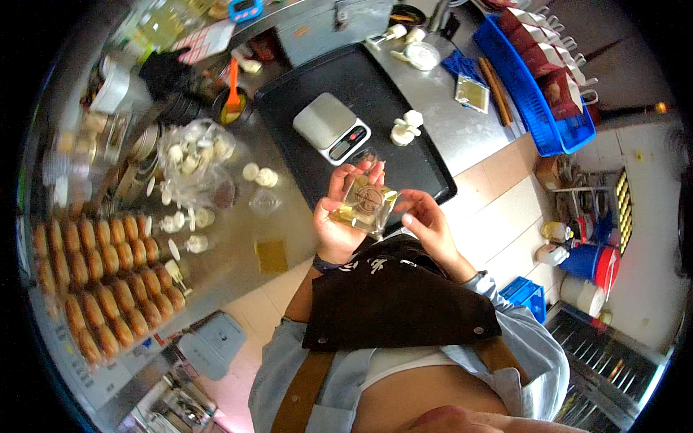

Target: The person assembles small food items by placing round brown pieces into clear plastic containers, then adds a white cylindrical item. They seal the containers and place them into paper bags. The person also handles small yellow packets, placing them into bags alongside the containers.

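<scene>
My left hand (342, 224) holds a small clear plastic packet (369, 203) with a gold-coloured base and a round printed mark, tilted on the palm. My right hand (433, 227) is at the packet's right edge, fingers apart and curled; whether the fingertips touch it I cannot tell. Just beyond the hands, a digital kitchen scale (326, 122) stands on a large black tray (373, 70). White plastic pieces (405, 130), perhaps mould stamps, lie on the tray to the right of the scale. A gold square card (271, 256) rests on the metal counter to the left.
Rows of browned pastries (111, 292) fill the far left. A clear bag of white plastic parts (195, 157) lies near a bowl with an orange brush (233, 92). At the right are gold packets (472, 93), wooden sticks (494, 92) and a blue basket (533, 103) of maroon paper bags.
</scene>
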A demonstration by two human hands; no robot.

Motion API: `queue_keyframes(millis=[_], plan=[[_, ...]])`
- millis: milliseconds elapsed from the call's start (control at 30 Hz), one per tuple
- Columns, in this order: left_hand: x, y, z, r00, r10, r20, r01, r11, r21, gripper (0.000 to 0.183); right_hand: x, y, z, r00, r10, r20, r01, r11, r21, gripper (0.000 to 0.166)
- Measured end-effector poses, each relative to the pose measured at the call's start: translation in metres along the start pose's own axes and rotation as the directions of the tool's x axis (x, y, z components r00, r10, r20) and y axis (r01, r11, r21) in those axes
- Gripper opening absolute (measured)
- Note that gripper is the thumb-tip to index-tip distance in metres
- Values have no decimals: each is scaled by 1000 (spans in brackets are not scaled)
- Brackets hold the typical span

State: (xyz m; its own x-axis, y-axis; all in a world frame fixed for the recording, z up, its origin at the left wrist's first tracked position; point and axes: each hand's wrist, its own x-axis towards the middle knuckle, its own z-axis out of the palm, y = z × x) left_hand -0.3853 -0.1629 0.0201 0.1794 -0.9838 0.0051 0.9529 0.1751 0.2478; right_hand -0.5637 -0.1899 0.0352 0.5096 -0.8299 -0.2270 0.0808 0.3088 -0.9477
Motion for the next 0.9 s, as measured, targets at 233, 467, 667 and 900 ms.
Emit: queue_keyframes(millis=[233,467,667,900], plan=[[56,-90,15,997,-72,14,61,914,402,65,43,-9,-86,953,299,-41,-274,914,299,33],[101,-131,5,981,-194,-20,184,882,434,63,135,-56,-330,807,-165,-567,193,981,-12,28],[111,-155,-1,957,-229,-178,289,803,521,59,174,-124,-562,189,-590,-785,282,799,-532,27],[108,-171,-8,937,-239,-255,333,832,444,42,222,-212,-638,242,-868,-433,-550,245,-798,27]])
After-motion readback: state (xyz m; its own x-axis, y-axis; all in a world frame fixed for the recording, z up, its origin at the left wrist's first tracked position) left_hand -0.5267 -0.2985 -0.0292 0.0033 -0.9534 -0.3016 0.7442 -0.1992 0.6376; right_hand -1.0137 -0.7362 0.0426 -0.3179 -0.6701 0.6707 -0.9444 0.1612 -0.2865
